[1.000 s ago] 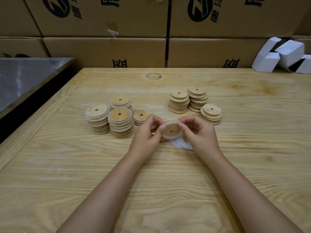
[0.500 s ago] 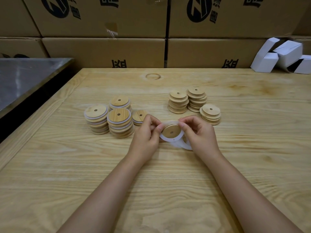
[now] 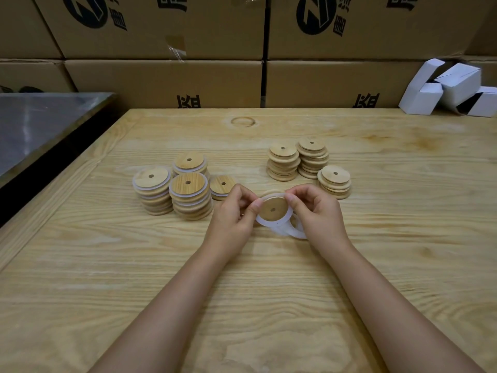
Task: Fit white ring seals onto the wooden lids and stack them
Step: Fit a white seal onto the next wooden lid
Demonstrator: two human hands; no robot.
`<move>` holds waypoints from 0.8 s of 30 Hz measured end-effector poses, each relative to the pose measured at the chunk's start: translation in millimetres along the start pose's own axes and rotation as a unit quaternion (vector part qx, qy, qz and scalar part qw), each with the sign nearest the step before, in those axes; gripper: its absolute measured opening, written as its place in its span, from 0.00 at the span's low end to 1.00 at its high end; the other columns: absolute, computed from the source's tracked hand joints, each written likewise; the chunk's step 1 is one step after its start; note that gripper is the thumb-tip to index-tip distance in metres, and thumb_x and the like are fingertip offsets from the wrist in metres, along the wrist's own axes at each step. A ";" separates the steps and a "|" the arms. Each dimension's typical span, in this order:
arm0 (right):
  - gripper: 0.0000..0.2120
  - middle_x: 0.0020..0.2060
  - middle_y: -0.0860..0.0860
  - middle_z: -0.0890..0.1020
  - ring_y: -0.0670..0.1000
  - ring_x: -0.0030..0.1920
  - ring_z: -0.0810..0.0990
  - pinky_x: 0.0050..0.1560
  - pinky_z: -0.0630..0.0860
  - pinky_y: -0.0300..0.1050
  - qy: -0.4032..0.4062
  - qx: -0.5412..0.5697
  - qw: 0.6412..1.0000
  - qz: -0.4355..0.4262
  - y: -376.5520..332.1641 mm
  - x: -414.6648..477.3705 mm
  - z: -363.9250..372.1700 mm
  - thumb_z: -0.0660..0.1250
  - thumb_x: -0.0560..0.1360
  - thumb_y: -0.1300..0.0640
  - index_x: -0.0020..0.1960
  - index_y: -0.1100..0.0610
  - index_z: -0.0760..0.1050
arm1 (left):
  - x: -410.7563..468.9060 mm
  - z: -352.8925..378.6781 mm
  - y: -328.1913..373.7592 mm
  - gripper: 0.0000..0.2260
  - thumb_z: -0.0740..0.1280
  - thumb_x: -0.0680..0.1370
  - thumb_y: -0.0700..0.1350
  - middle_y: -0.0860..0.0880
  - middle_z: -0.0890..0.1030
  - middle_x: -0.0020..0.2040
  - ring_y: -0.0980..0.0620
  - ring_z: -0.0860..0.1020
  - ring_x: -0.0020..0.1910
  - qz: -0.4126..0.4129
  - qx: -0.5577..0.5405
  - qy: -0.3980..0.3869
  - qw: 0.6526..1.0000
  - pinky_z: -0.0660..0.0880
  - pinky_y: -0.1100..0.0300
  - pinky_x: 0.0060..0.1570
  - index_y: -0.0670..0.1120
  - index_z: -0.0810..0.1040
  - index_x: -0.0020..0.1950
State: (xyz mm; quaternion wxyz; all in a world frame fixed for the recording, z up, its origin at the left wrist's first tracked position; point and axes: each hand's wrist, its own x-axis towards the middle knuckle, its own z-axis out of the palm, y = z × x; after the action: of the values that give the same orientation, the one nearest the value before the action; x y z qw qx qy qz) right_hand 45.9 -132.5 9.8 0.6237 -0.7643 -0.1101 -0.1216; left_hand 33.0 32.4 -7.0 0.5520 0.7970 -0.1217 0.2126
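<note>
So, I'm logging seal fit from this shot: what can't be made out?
Head view:
- Whether the white ring seal is fully seated on the held lid: left hand and right hand cover its sides.
- Count of loose rings below: right hand hides part.
- Carton logos: cut by top edge.

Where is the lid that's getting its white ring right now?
In the head view the lid is near the middle of the table, pinched between the left hand and right hand, ringed stacks to its left, bare stacks behind on its right.
</note>
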 end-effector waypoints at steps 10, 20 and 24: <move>0.07 0.38 0.46 0.82 0.43 0.41 0.81 0.43 0.78 0.39 -0.009 0.009 1.000 0.026 3.0 2.7 -3.6 0.68 0.74 0.62 0.40 0.51 0.78 | 4.5 -1.5 -2.1 0.10 0.66 0.77 0.39 0.60 0.82 0.35 0.61 0.80 0.35 -0.031 -0.004 -0.009 0.999 0.74 0.69 0.36 0.54 0.70 0.43; 0.07 0.38 0.46 0.83 0.43 0.40 0.81 0.41 0.77 0.39 -0.013 0.023 1.000 0.009 2.2 1.5 -2.0 0.69 0.74 0.62 0.40 0.51 0.78 | 3.9 -4.9 -4.0 0.11 0.64 0.76 0.46 0.67 0.80 0.44 0.66 0.79 0.48 0.011 0.052 -0.062 0.997 0.76 0.65 0.49 0.50 0.77 0.58; 0.06 0.38 0.45 0.83 0.42 0.41 0.81 0.42 0.76 0.35 -0.016 0.014 1.000 -0.004 1.9 1.2 0.0 0.69 0.73 0.62 0.41 0.51 0.78 | 5.5 -6.3 -6.5 0.09 0.65 0.78 0.42 0.62 0.81 0.46 0.63 0.80 0.48 -0.005 0.063 -0.063 0.996 0.76 0.60 0.50 0.48 0.78 0.58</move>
State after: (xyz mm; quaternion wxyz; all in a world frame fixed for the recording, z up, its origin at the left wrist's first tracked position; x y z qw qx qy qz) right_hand 47.6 -132.9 8.5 0.6320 -0.7569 -0.1242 -0.1104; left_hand 39.3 40.9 -7.9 0.4934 0.8424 -0.1386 0.1665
